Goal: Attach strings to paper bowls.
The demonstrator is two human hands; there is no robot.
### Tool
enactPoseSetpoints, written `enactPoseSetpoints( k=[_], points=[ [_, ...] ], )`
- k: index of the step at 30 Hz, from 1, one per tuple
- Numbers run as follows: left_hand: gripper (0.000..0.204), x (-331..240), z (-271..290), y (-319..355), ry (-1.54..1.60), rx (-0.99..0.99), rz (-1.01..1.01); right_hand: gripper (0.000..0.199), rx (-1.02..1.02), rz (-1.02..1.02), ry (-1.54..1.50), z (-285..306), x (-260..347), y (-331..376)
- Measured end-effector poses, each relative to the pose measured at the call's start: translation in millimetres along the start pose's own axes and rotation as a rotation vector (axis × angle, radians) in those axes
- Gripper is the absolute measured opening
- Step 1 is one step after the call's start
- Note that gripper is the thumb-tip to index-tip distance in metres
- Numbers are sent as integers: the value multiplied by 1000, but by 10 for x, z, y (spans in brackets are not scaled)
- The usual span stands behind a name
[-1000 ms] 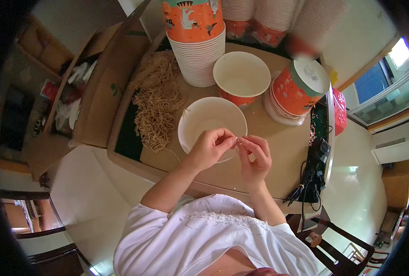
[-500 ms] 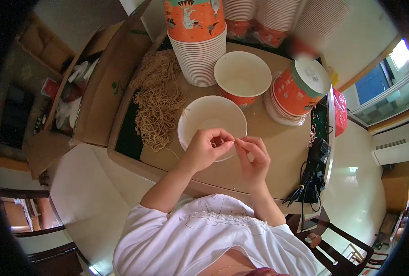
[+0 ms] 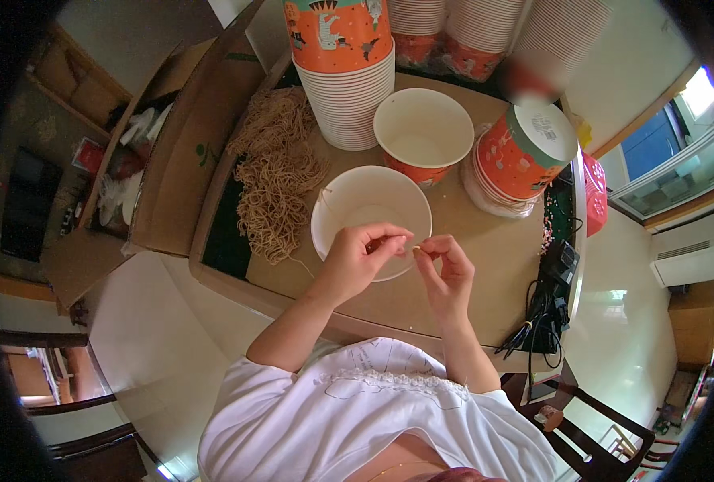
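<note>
A white-lined paper bucket [image 3: 373, 191] stands in front of me, its mouth tilted towards me. A thin tan cord [image 3: 325, 198] passes over its left rim and runs down inside. Over the bucket's near rim, my left hand [image 3: 361, 261] is closed in a pinch; whatever lies between its fingertips is hidden. Just to its right, my right hand [image 3: 447, 273] pinches a small pale tan bit [image 3: 416, 248] between thumb and forefinger. A narrow gap parts the two sets of fingertips. Left of the bucket lies a tangled heap of tan cord [image 3: 277, 185].
Behind stand another open bucket [image 3: 424, 128] and a tall nested stack of orange-printed buckets [image 3: 347, 104]. An upturned bucket [image 3: 518, 157] sits at the right, near black cables [image 3: 538, 313]. A large cardboard box [image 3: 192, 153] borders the table's left side. More stacks stand at the back.
The fingertips, together before, have come apart. My right hand has shifted slightly right with the pale bit in its pinch; my left hand has stayed nearly in place.
</note>
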State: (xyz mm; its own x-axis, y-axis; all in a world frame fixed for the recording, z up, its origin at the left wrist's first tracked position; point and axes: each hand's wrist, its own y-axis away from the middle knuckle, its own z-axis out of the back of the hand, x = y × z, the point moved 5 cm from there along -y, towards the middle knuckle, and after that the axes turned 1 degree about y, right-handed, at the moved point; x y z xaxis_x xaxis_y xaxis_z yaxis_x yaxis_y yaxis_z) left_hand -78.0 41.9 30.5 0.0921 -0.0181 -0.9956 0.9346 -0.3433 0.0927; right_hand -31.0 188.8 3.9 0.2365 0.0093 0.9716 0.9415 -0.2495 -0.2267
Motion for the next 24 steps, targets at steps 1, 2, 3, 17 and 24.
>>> enactPoseSetpoints(
  k=[1,2,3,17,24],
  points=[
    [10,-3,7,-3,-138,23,-92,11,-10,18,9,-1,4,-3],
    [11,-28,-3,3,-276,47,-183,11,-9,18,9,-6,-10,-3],
    [11,-50,-10,15,-277,47,-184,11,-15,63,43,-8,-6,-1],
    [2,-71,51,40,-292,-42,-145,15,10,3,287,-62,80,3],
    [4,-95,43,58,-295,-41,-161,13,51,90,443,-95,78,-19]
  ],
)
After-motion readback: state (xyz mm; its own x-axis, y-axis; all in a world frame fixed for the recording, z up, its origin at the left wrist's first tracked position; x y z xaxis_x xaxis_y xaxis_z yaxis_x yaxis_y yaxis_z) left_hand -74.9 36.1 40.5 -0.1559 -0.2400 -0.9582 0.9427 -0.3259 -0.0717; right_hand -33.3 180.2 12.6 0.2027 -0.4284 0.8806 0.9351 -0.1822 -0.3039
